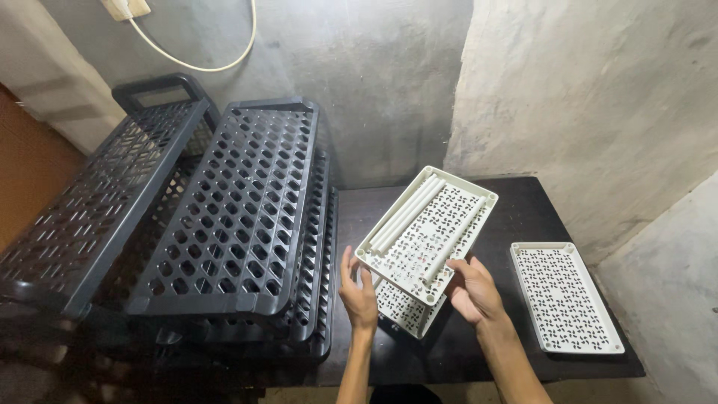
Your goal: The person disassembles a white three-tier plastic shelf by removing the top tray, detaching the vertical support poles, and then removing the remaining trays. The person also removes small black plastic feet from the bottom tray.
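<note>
While both hands lift it: the white perforated tray (430, 224) hangs tilted above the dark tabletop (523, 202), its far end higher than the near end.
Left hand (359, 293): fingers curled around the tray's near-left corner, thumb on the rim, closed on the edge and not flat beneath it.
Right hand (473, 290): closed on the near-right edge, fingers hidden under the tray, thumb on top.
Loose load: several white tubes (404, 213) lie lengthwise inside the lifted tray, most against its left wall, one (452, 243) nearer the right side.
Underneath: a second white tray (407, 308) shows just below the near end of the lifted one; whether the two touch I cannot tell.
Right side: a third white tray (565, 295) lies flat on the tabletop, well apart from the hands.
Left side: dark grey perforated shelves (232, 209) lean stacked against a dark basket frame (97, 202), just beside the left hand.
Handling judgement: the tubes would likely roll toward the low end, so levelling the tray looks wise before moving it.
Grip judgement: holding both near corners leaves the far end unsupported; a hold nearer the middle of the long sides would probably steady it.
Clearance judgement: the dark shelves crowd the left hand, so sideways moves seem safer to the right.
</note>
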